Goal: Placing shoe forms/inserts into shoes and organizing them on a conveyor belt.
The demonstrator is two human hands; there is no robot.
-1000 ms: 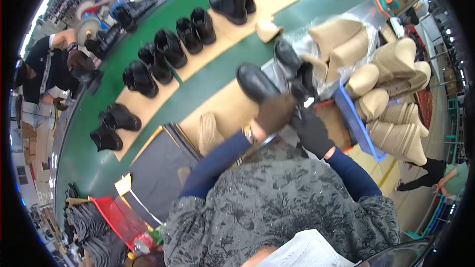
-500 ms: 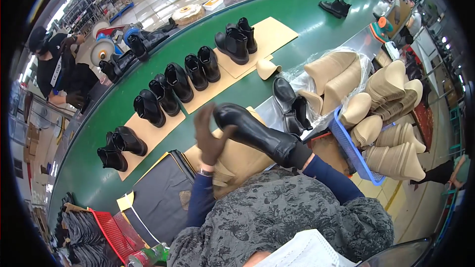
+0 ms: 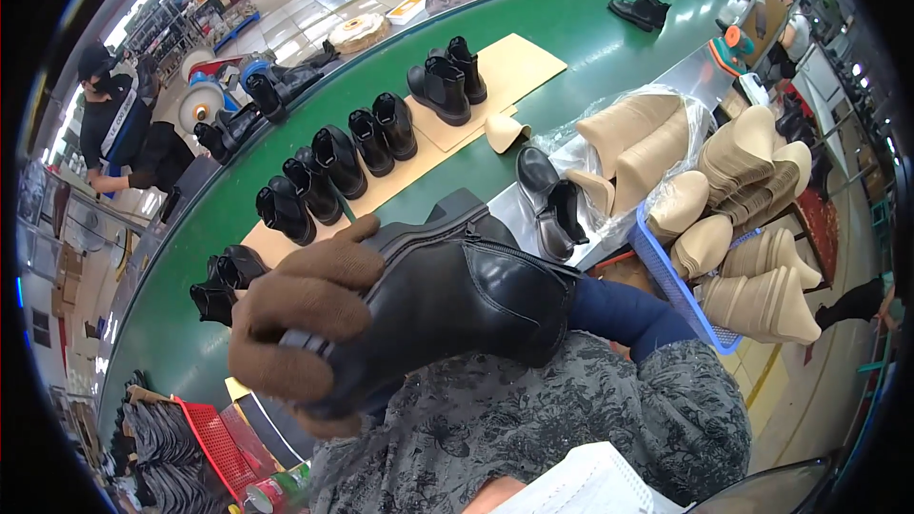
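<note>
A black ankle boot (image 3: 457, 295), with a zip and stitched panel on its side, is held up close in front of my chest. My left hand (image 3: 305, 305), in a brown knit glove, wraps its fingers round the toe end, and something ribbed and dark shows between them. The navy sleeve of my right arm (image 3: 619, 314) leads to the boot's shaft opening. My right hand and its fingers are hidden by the boot. Another black boot (image 3: 550, 200) rests at the right of the green table (image 3: 400, 186), beside the plastic-wrapped beige inserts (image 3: 633, 148).
Several black boots (image 3: 335, 162) stand in a row on beige sheets (image 3: 528, 62). A blue basket (image 3: 671, 290) of beige shaped inserts is at the right. A red basket (image 3: 211, 443) stands lower left. Across the table, a person (image 3: 129, 124) is near a machine.
The boot has come up and nearer, turned so its zipped side shows. My left hand, open beside it before, is now closed round its toe end.
</note>
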